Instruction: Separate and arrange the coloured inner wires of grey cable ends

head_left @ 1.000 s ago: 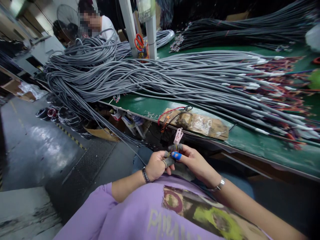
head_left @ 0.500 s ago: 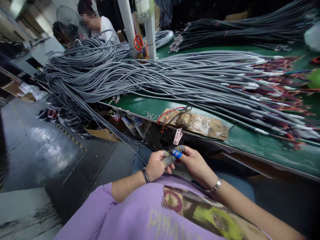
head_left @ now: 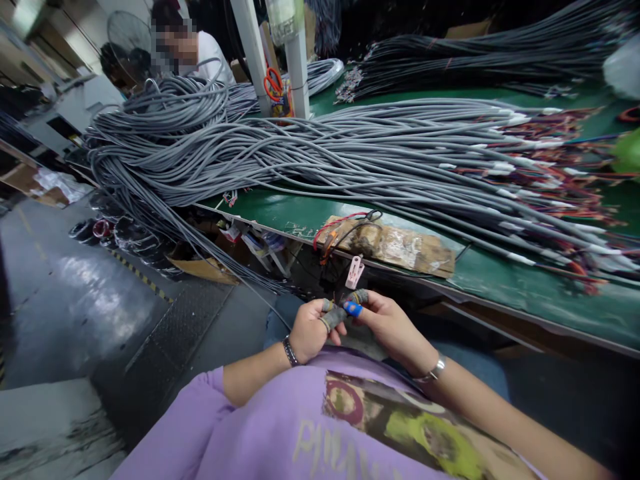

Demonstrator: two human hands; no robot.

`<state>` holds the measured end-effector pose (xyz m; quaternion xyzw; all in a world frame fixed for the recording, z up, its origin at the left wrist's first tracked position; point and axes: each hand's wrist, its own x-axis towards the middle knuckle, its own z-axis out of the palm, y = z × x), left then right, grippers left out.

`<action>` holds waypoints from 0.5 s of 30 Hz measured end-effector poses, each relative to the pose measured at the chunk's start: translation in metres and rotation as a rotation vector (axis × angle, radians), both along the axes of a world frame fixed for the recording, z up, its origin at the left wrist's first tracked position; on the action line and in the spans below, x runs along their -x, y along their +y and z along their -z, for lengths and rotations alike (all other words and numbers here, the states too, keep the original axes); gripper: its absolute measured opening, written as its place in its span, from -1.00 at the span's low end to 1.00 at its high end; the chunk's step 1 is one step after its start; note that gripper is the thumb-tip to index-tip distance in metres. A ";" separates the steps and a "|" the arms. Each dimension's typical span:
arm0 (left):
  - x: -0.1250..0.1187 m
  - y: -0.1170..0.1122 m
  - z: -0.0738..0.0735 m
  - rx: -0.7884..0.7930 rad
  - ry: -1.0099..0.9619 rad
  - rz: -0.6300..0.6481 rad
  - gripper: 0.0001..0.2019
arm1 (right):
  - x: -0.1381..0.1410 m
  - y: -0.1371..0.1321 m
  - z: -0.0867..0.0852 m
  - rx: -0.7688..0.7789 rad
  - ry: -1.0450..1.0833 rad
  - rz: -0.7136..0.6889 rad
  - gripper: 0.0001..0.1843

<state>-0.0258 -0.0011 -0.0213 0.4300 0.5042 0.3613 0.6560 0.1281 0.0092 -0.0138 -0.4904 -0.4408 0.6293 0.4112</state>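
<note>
My left hand (head_left: 310,328) and my right hand (head_left: 387,325) meet close in front of my chest, below the bench edge. Both are curled, fingertips pinched together on a small item I cannot make out. Grey finger cots cover several fingertips, and a blue cot (head_left: 353,309) sits on one right finger. A small pink clip (head_left: 355,271) hangs just above the hands at the bench edge. A taped cardboard pad (head_left: 395,245) with red and black wires lies on the bench right above them.
A green bench (head_left: 500,280) carries a big heap of grey cables (head_left: 300,150) with coloured wire ends at the right. White posts (head_left: 295,60) and orange scissors (head_left: 273,81) stand behind. Another person (head_left: 200,50) sits at the far left. Cable coils and boxes lie on the floor.
The hands have stayed pinched together, with only small finger shifts. The camera has tipped slightly, so the scene slid a little up and left.
</note>
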 end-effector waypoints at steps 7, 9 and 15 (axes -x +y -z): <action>-0.001 -0.001 0.000 -0.015 -0.043 -0.076 -0.69 | 0.005 -0.002 0.006 0.040 0.054 0.081 -0.59; -0.001 -0.001 0.001 -0.015 -0.053 -0.084 -0.69 | 0.005 -0.002 0.006 0.052 0.064 0.084 -0.58; -0.003 0.000 0.000 0.004 -0.092 -0.148 -0.68 | 0.004 -0.002 0.010 0.040 0.036 0.098 -0.59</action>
